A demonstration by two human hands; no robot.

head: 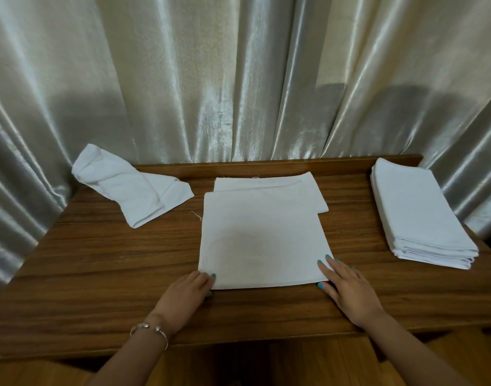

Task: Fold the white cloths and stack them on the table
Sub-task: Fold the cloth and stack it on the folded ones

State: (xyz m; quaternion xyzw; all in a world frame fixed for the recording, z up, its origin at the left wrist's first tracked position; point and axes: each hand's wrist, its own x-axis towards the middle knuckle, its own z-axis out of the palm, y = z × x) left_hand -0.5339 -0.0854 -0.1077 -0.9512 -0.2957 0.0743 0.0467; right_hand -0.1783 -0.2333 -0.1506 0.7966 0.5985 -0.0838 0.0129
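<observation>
Here the fingers of the right hand lie nearly straight across the near right corner of the half-folded cloth, thumb at its front edge, pressing rather than gripping. The left hand meets the near left corner, its fingers curled at the edge with one tip on top; whether it pinches the layers or only steadies them cannot be told.

The cloth lies flat in the middle of the desk, its upper layer folded toward the person and set slightly off from the lower layer showing behind. It looks thin, light and limp (a loose thread trails from its left edge), so it will likely sag if lifted by one point and slide easily on the smooth wood. Taking both near corners at once, layers pinched together, seems the safest hold.

At the far right stands the stack of folded cloths, well apart. At the far left lies a crumpled cloth, not yet folded. A shiny curtain hangs behind.
</observation>
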